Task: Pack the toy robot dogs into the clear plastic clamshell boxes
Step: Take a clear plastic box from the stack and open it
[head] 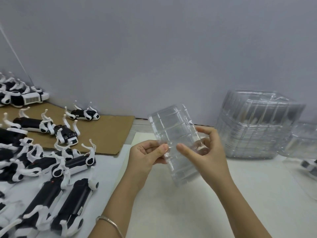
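Note:
A clear plastic clamshell box (pixel 176 133) is held up above the white table, tilted with its long side running away from me. My left hand (pixel 147 155) pinches its left edge between thumb and fingers. My right hand (pixel 202 148) grips its right side, thumb on the front face and fingers curled behind. Several black and white toy robot dogs (pixel 56 169) lie on their backs, legs up, across the left of the table.
A tall stack of empty clear clamshell boxes (pixel 253 124) stands at the right against the grey wall. A packed box with a toy dog (pixel 308 165) lies at the far right edge. A brown cardboard sheet (pixel 106 134) lies under some dogs at back left.

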The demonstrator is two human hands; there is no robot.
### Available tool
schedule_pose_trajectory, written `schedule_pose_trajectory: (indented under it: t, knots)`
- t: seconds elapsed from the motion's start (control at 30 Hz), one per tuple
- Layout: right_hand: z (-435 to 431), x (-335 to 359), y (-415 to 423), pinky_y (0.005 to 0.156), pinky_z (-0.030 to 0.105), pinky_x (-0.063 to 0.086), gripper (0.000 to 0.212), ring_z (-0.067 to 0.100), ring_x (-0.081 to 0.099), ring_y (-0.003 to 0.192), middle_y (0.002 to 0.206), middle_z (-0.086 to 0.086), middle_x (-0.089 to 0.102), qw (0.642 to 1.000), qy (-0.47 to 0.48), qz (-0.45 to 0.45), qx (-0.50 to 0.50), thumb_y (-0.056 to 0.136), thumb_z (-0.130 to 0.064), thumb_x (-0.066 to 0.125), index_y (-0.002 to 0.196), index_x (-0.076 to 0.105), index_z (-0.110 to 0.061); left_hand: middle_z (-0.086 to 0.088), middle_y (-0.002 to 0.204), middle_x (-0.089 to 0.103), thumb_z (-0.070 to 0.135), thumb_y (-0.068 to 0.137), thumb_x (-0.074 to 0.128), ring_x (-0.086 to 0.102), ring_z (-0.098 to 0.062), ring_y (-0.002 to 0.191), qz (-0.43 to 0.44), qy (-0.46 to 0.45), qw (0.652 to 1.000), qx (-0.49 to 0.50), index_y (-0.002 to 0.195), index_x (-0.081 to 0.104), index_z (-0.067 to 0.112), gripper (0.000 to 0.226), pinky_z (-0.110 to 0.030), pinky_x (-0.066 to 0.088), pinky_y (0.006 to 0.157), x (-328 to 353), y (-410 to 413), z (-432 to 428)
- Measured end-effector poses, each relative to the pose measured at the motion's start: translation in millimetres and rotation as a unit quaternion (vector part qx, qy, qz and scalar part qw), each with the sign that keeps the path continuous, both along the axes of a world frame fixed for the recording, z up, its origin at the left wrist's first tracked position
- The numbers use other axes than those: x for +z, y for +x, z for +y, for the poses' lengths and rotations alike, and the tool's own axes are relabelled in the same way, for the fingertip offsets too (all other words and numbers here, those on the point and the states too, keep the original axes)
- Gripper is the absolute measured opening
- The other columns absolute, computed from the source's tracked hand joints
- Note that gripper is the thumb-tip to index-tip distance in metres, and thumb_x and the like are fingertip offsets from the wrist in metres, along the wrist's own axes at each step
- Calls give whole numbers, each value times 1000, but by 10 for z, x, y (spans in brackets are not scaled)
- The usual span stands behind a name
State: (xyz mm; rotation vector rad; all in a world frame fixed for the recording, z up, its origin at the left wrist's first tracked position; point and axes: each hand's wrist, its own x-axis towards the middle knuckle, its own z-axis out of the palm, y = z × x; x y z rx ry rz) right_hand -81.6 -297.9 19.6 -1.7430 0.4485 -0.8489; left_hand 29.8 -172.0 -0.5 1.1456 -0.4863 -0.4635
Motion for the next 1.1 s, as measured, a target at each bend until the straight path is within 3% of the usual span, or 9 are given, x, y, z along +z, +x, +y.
schedule_pose_trajectory:
  t: [0.1,0.2,0.33,0.43,0.5,0.67,1.1]
  knots:
    - [81,3,-27,70,30,52,82,-1,60,83,92,-17,60,988,-113,88,-66,39,-76,78,108,38,-57,-14,70,71,17,64,76,66,-19,61,-6,2,1000,0,79,75,6,19,-25,55,56,20,-2,8]
    - [146,18,-45,74,32,50,92,2,56,96,102,-24,52,948,-257,134,-129,47,-81,72,124,35,-46,-12,65,69,17,65,76,65,-19,58,-23,10,1000,2,80,72,3,21,-25,55,56,22,-11,9]
    - [109,67,-51,70,29,49,92,-3,58,84,95,-25,53,975,-156,140,-72,47,-78,73,123,25,-61,-15,64,68,17,65,78,63,-19,54,-30,6,1000,-7,76,66,3,21,-26,54,56,11,-14,5]
    - [31,37,-43,78,41,55,86,7,64,81,90,-14,62,990,-86,97,-59,44,-64,83,117,40,-61,-13,66,69,17,69,75,65,-18,58,-32,-4,999,-30,87,65,-3,29,-26,55,59,-14,-20,-3]
    - [-2,10,-36,78,41,56,86,7,65,78,86,-13,65,993,-63,79,-58,40,-60,86,117,47,-57,-10,68,70,17,69,74,66,-17,58,-35,-4,999,-31,89,66,-4,31,-26,55,59,-25,-14,-3]
    - [-48,-37,-27,68,28,51,83,-6,60,65,85,-31,63,996,-44,55,-59,40,-54,89,113,52,-57,-13,73,71,21,65,77,66,-19,58,-37,-12,999,-34,73,75,12,12,-26,56,60,-34,-12,9]
    - [-165,-44,-47,71,27,49,80,-4,58,63,83,-23,66,997,-31,38,-56,39,-52,91,109,52,-62,-10,75,73,22,67,76,67,-17,59,-57,-5,997,-52,69,77,16,6,-27,57,60,4,-30,26]
